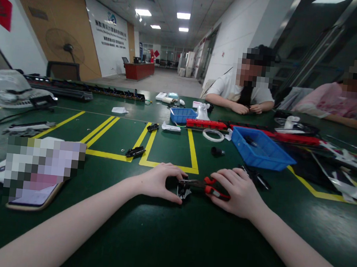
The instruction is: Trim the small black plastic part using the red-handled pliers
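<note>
My left hand (162, 182) holds a small black part (184, 190) between thumb and fingers, just above the green table (167, 242). From the right, my right hand (239, 193) grips red-handled pliers (218, 193). Their metal jaws point left and reach the top of the black part; whether they are closed on it is too small to tell. Two more black parts lie farther off, one (135, 151) beside the yellow tape and a smaller one (153, 127) behind it.
A blue tray (259, 152) stands at the right, with black pieces (258, 178) in front of it. Behind are a smaller blue tray (183, 115), a red strip (206, 124) and a white ring (213, 135). A phone (42, 178) is at left. Two people sit across the table.
</note>
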`<state>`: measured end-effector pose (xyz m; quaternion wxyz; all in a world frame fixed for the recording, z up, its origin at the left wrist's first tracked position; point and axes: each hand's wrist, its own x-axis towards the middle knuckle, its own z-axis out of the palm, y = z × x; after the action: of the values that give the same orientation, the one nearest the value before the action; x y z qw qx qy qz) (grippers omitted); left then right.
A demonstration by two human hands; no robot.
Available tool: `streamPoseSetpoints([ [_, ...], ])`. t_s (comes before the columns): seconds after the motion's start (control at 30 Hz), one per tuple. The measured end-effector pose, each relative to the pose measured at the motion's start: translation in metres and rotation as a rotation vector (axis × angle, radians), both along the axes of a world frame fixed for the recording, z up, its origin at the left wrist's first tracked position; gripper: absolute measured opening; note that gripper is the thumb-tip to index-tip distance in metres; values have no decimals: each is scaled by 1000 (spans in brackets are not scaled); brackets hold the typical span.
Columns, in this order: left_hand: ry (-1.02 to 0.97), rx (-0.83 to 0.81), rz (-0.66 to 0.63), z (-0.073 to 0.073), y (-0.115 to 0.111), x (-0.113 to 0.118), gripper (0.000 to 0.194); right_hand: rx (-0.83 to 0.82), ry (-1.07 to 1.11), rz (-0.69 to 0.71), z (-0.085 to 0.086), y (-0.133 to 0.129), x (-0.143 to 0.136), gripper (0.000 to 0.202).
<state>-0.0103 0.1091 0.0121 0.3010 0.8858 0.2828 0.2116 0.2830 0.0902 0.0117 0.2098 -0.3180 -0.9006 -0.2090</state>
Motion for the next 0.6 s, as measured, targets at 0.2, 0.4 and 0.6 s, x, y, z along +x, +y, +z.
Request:
streamPoseSetpoints([
  [0.2, -12, -2, -11, -1, 1, 1, 42, -3, 4, 18, -1, 0, 2, 37],
  [0.4, 7, -23, 8, 1, -1, 0, 42, 12, -2, 10, 1, -2, 0, 34],
  [0.6, 15, -44, 18, 0, -1, 0, 45, -34, 6, -12, 1, -3, -1, 35],
])
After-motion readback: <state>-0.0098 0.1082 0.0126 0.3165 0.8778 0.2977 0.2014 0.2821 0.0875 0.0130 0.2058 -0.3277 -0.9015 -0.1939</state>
